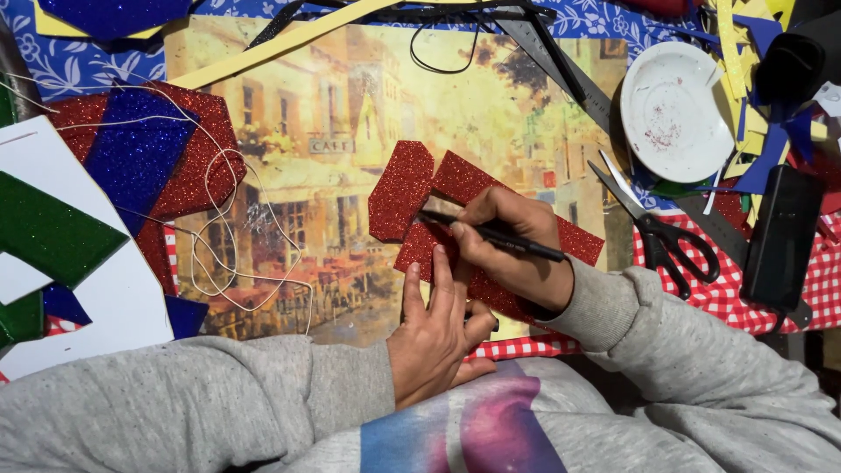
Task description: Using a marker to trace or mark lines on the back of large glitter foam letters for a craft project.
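Note:
My right hand point(508, 250) grips a black pen point(495, 235), its tip resting on a red glitter foam sheet point(464, 180) in the middle of the work surface. A smaller red glitter piece point(399, 188) lies on the sheet's left part, beside the pen tip. My left hand point(434, 328) lies flat with fingers spread, pressing down the near edge of the red sheet. Both arms wear grey sleeves. The sheet rests on a placemat printed with a street scene point(350, 114).
Black-handled scissors point(657, 232) lie right of the mat, near a white plate point(674, 109) and a black case point(781, 236). Red and blue glitter sheets point(140, 149) with white string point(236, 254), plus white and green foam point(53, 236), lie left. A metal ruler point(547, 57) and paper scraps point(762, 140) sit at the back.

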